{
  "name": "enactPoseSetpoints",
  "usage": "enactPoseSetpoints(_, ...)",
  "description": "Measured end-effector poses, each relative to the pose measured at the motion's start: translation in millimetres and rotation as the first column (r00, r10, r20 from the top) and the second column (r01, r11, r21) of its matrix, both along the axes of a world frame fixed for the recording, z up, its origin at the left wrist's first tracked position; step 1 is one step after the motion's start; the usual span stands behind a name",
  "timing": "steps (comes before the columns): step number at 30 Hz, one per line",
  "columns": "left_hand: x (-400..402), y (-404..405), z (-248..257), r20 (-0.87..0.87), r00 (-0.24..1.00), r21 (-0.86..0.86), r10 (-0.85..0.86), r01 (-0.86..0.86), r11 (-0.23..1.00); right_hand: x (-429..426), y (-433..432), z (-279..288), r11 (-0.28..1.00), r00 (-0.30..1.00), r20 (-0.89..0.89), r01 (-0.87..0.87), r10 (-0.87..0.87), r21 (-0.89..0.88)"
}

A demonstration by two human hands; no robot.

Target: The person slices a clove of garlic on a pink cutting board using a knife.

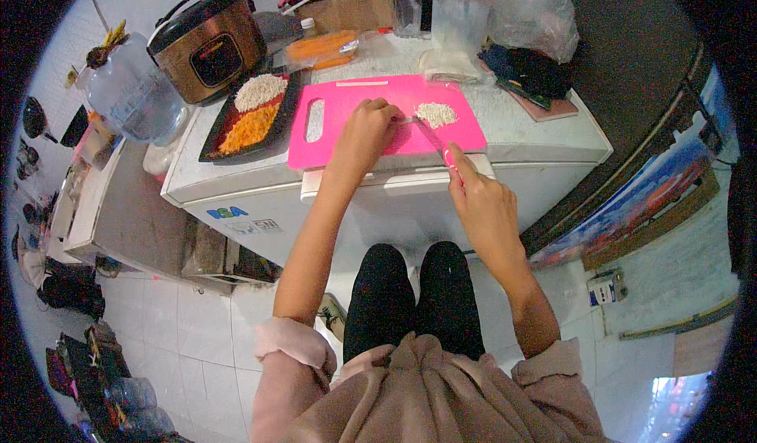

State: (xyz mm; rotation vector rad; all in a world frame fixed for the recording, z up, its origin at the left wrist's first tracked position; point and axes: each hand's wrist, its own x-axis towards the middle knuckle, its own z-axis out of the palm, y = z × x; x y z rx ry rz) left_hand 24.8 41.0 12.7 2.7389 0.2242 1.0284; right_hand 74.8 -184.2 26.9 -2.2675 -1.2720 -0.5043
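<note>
A pink cutting board point(355, 97) lies on a white chest freezer top. My right hand point(482, 197) grips a knife point(434, 138) by its pink handle, its blade over the board. At the blade's tip, the fingers of my left hand point(372, 121) press on a small pale piece point(405, 120), mostly hidden. Just right of the blade is a small heap of finely chopped white food point(436, 114). One thin white strip point(362, 83) rests near the board's far edge. Left of the board, a dark tray point(208, 150) bears chopped white food point(260, 92) and chopped orange food point(249, 129).
A rice cooker point(207, 44) and a large clear water bottle point(136, 91) stand at the left. Behind the board are bagged carrots point(322, 47), a clear cup point(407, 12) and a pink-lidded container point(460, 20). Dark cloth point(532, 73) and a plastic bag point(535, 14) lie back right.
</note>
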Motion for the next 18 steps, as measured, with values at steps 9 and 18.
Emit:
enactPoseSetpoints(9, -7, -16, -10, 0.120, 0.993, -0.080, 0.004, 0.006, 0.997, 5, 2, -3, 0.999, 0.995, -0.091, -0.046, 0.047, 0.018)
enactPoseSetpoints(18, -11, -25, -9, 0.127, 0.989, -0.068, 0.078, -0.069, 0.995, 22, 18, -6, 1.000, 0.995, -0.100, -0.024, 0.023, -0.005)
